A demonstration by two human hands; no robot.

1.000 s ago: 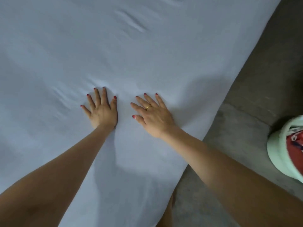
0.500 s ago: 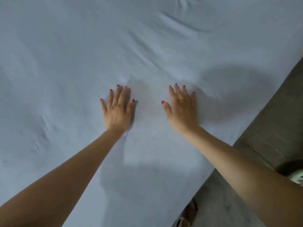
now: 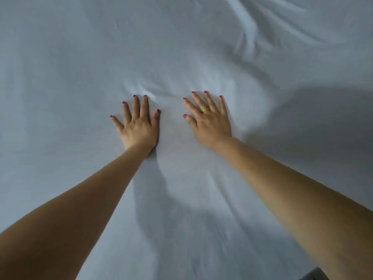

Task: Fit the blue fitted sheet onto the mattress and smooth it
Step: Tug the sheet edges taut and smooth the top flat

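Observation:
The pale blue fitted sheet (image 3: 80, 67) covers the mattress and fills almost the whole view. My left hand (image 3: 138, 124) lies flat on it with fingers straight and spread, palm down. My right hand (image 3: 209, 120), with a gold ring on one finger, presses flat on the sheet a hand's width to the right. A small ridge of cloth bunches just ahead of my left fingertips. Larger folds and creases run across the sheet at the upper right (image 3: 262, 33).
A sliver of grey floor (image 3: 314, 274) shows at the bottom right past the mattress edge. My own shadow falls on the sheet at the right and between my forearms.
Both hands have slid forward across the sheet, farther from the mattress edge. The floor at the right has nearly left the view, and more creases at the upper right have come into sight.

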